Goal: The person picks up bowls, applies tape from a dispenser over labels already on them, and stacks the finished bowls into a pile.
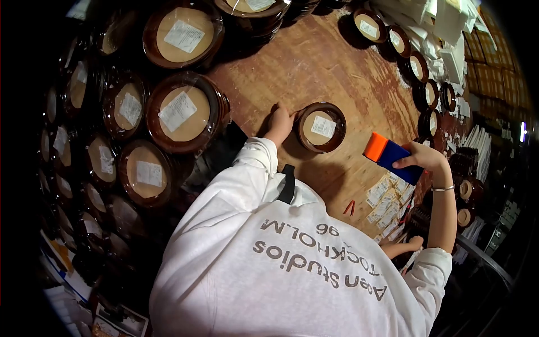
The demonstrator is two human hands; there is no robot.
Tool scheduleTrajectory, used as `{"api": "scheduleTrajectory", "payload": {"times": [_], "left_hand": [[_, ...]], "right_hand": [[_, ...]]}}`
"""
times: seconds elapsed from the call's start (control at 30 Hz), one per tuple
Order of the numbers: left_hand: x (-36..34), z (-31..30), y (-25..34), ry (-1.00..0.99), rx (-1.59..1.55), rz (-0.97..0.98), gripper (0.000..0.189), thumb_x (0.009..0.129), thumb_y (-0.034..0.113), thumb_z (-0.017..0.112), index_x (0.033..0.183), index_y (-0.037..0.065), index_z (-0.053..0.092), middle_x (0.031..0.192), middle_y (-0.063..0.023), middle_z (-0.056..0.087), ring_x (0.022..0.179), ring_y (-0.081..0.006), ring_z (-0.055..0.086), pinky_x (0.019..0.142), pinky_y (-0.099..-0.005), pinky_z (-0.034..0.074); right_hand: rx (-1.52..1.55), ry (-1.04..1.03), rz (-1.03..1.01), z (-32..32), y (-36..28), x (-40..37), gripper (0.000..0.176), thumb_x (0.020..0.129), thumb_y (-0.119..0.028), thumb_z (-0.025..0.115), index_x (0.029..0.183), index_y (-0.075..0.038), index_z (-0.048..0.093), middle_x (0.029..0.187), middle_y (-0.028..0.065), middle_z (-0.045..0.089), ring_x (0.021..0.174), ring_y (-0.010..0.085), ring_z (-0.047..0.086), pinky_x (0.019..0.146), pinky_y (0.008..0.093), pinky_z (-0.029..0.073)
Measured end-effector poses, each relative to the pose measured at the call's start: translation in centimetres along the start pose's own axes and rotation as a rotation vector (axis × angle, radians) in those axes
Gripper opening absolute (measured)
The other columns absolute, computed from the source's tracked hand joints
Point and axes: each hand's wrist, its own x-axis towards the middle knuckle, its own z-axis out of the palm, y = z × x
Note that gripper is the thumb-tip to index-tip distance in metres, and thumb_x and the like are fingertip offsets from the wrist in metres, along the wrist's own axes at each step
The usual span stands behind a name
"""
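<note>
Your left hand point(279, 121) meets a labelled bowl point(321, 127) on the worktop point(314, 62).
The bowl lies at 3 o'clock of that hand, which curls against its rim, grasp unclear; your right hand point(422, 158) grips a blue-and-orange block point(390, 154) at its 9 o'clock.

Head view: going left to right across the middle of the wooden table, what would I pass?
large labelled brown container → left hand → small labelled brown container → blue and orange tool → right hand, which grips that tool.
</note>
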Motion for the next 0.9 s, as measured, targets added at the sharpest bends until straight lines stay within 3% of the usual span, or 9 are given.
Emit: {"api": "scheduleTrajectory", "payload": {"times": [0.27,0.33,0.43,0.63,0.73,0.77,0.8,0.87,0.9], "left_hand": [[-1.0,-3.3,3.6,-0.314,0.475,-0.034,0.017,0.082,0.005,0.042,0.097,-0.003,0.044,0.091,-0.0236,0.055,0.086,-0.0342,0.054,0.067,-0.0394,0.044],[-1.7,-2.9,2.4,-0.083,0.144,0.227,0.02,0.085,0.01,0.041,0.094,-0.006,0.049,0.094,-0.0203,0.056,0.088,-0.0299,0.055,0.072,-0.0355,0.044],[-2.5,-0.3,0.4,-0.046,-0.569,0.098,0.033,0.088,0.023,0.04,0.096,-0.007,0.052,0.102,-0.0165,0.055,0.093,-0.0246,0.054,0.08,-0.0309,0.041],[-2.8,1.5,0.2,-0.07,-0.723,-0.268,0.05,0.087,0.04,0.04,0.105,-0.006,0.048,0.107,-0.0187,0.052,0.1,-0.027,0.049,0.087,-0.0316,0.035],[-4.2,-2.2,3.8,-0.106,-0.648,-0.2,0.058,0.086,0.045,0.039,0.115,-0.005,0.041,0.115,-0.0204,0.046,0.107,-0.0277,0.042,0.09,-0.0317,0.032],[-4.7,-1.8,3.3,0.159,-0.378,0.186,0.051,0.08,0.038,0.052,0.11,-0.003,0.044,0.108,-0.0181,0.049,0.101,-0.0305,0.047,0.089,-0.0362,0.034],[-5.1,-2.2,3.4,0.147,-0.372,0.2,0.051,0.08,0.038,0.052,0.11,-0.003,0.044,0.108,-0.0181,0.049,0.101,-0.0305,0.047,0.089,-0.0362,0.034],[-6.4,-4.3,5.4,-0.199,0.205,1.046,0.054,0.071,0.035,0.061,0.107,-0.002,0.046,0.108,-0.0162,0.049,0.101,-0.0284,0.047,0.089,-0.0374,0.034],[-7.0,-3.7,5.5,-0.213,0.209,1.056,0.054,0.071,0.035,0.061,0.107,-0.002,0.046,0.108,-0.0162,0.049,0.101,-0.0284,0.047,0.089,-0.0374,0.034]], "right_hand": [[0.033,0.002,0.043,0.5,1.7,1.3,0.05,0.06,-0.036,0.069,0.085,0.006,0.06,0.072,0.007,0.06,0.062,0.0133,0.057,0.06,0.0246,0.044],[0.021,0.015,0.033,0.6,1.6,1.4,0.05,0.06,-0.037,0.069,0.085,0.006,0.06,0.072,0.007,0.06,0.062,0.0133,0.057,0.06,0.0248,0.044],[0.046,0.009,0.022,1.0,2.2,1.6,0.051,0.059,-0.038,0.069,0.085,0.005,0.06,0.072,0.0069,0.06,0.062,0.0135,0.057,0.06,0.0249,0.044],[0.073,0.063,0.01,2.0,3.8,2.2,0.052,0.06,-0.039,0.069,0.086,0.006,0.06,0.071,0.0069,0.06,0.061,0.0138,0.056,0.06,0.0242,0.044],[0.118,-0.002,0.015,1.8,3.9,2.6,0.056,0.059,-0.039,0.07,0.089,0.006,0.059,0.074,0.0074,0.06,0.062,0.0143,0.057,0.061,0.0239,0.044],[0.115,0.014,0.02,1.8,4.0,2.7,0.056,0.059,-0.039,0.07,0.09,0.007,0.059,0.075,0.0078,0.061,0.062,0.0145,0.057,0.061,0.024,0.045],[0.112,0.033,0.025,1.8,4.1,2.9,0.056,0.06,-0.039,0.07,0.09,0.007,0.059,0.075,0.0082,0.061,0.062,0.0146,0.057,0.061,0.024,0.045],[0.11,0.036,0.044,1.8,4.4,3.8,0.056,0.06,-0.039,0.07,0.09,0.007,0.058,0.075,0.0092,0.061,0.063,0.0152,0.058,0.062,0.0241,0.045],[0.103,0.072,0.066,1.9,4.1,3.7,0.057,0.059,-0.039,0.07,0.091,0.007,0.059,0.077,0.0102,0.062,0.065,0.0162,0.059,0.063,0.0249,0.045]]}}
